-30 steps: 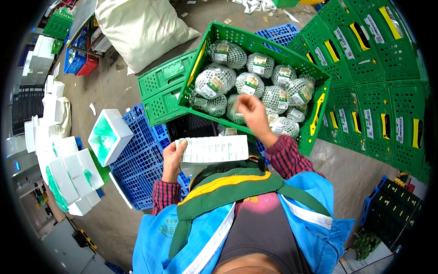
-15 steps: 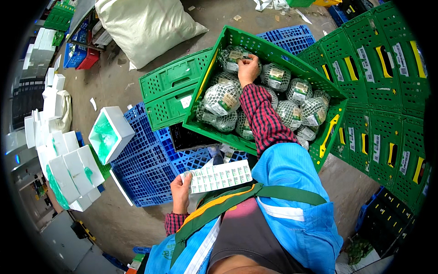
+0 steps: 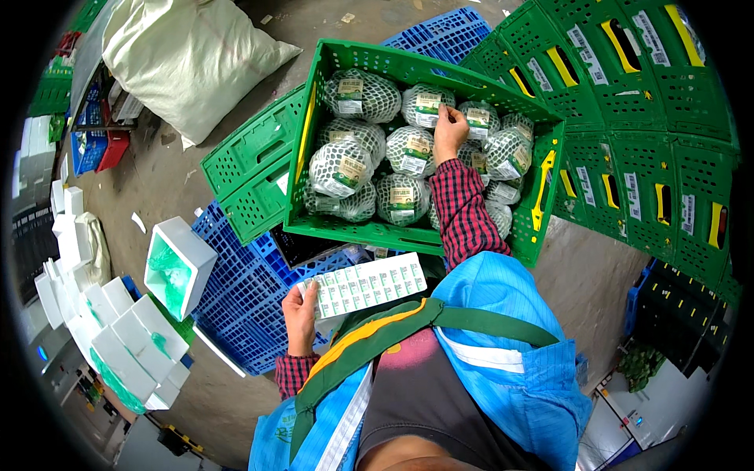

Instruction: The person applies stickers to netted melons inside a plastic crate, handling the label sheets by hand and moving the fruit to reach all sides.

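Note:
My left hand [image 3: 301, 318] pinches the left end of a white sheet of small printed labels [image 3: 369, 285], held flat in front of my chest. A green perforated crate [image 3: 353, 233] lies beyond it, with several round vegetables in white foam nets inside. My right hand [image 3: 451, 132] reaches into the crate with thumb and fingers drawn together. Its fingertips are at the right edge of the paper label on a netted vegetable [image 3: 420, 95] in the back row. Whatever they may pinch is too small to make out. Another labelled netted vegetable [image 3: 410, 151] sits just nearer and left.
Stacked green crates [image 3: 620, 86] with yellow handles stand on the right. Blue plastic pallets [image 3: 236, 294] lie under and left of the crate. A white foam box [image 3: 203, 251] with green lining stands at left, near more foam boxes [image 3: 118, 334]. A large white sack [image 3: 188, 63] lies far left.
My right hand has left a netted vegetable at the crate's far side and moved to another one's label. The sheet stays in my left hand. The whole view has shifted slightly.

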### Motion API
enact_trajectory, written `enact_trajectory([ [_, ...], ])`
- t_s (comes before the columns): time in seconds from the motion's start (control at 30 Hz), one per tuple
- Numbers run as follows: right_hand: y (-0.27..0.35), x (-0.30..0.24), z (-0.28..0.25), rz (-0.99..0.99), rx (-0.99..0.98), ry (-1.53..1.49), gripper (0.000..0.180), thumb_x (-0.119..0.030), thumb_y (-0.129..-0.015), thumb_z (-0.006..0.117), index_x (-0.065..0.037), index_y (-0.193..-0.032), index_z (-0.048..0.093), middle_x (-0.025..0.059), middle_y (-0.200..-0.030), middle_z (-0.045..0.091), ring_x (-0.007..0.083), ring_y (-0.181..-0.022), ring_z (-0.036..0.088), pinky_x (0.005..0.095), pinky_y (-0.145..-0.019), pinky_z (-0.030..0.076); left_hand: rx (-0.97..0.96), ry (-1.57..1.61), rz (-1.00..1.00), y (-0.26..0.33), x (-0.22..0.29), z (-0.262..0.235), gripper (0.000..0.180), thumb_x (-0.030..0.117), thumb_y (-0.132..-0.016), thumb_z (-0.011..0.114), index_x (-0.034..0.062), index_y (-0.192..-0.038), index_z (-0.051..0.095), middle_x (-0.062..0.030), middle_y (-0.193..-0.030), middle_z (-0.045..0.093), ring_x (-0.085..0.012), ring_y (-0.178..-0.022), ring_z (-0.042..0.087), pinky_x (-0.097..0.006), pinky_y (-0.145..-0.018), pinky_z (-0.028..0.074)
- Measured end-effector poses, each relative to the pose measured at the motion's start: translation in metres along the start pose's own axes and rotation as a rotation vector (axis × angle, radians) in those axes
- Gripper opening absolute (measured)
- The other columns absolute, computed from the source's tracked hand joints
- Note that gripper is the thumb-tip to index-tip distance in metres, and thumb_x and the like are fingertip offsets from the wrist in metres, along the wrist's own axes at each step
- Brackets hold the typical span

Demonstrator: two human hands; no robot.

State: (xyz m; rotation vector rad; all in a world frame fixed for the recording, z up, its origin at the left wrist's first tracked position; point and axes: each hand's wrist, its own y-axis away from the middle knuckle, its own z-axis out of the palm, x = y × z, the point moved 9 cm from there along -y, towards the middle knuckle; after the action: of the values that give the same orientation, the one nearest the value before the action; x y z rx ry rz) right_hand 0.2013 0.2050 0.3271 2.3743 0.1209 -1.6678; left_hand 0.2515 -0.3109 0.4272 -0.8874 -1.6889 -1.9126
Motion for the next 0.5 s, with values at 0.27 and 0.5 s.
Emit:
enact_trajectory([
  [0.27, -0.014, 0.024, 0.01, -0.102, 0.026, 0.196, 0.028, -0.026, -0.072, 0.079, 0.0, -0.075, 0.069, 0.0139, -0.092, 0.063, 0.028, -0.081, 0.062, 0.0421, -0.075, 0.05, 0.008, -0.031, -0.023, 0.006, -0.004, 0.0, 0.017, 0.015, -0.093, 0.061, -0.0011, -0.098, 0.063, -0.002, -0.083, 0.067, -0.0053, -0.068, 0.059, -0.02, -0.06, 0.047],
  [0.5, 0.019, -0.02, -0.008, -0.195, -0.224, -0.05, 0.024, -0.013, -0.081, 0.072, 0.001, -0.1, 0.065, 0.0095, -0.092, 0.067, 0.0162, -0.081, 0.063, 0.0293, -0.071, 0.051, 0.023, -0.14, 0.165, 0.01, 0.029, 0.007, 0.016, 0.015, -0.094, 0.059, -0.0006, -0.099, 0.06, 0.0025, -0.082, 0.061, -0.0039, -0.073, 0.052, -0.02, -0.065, 0.043],
])
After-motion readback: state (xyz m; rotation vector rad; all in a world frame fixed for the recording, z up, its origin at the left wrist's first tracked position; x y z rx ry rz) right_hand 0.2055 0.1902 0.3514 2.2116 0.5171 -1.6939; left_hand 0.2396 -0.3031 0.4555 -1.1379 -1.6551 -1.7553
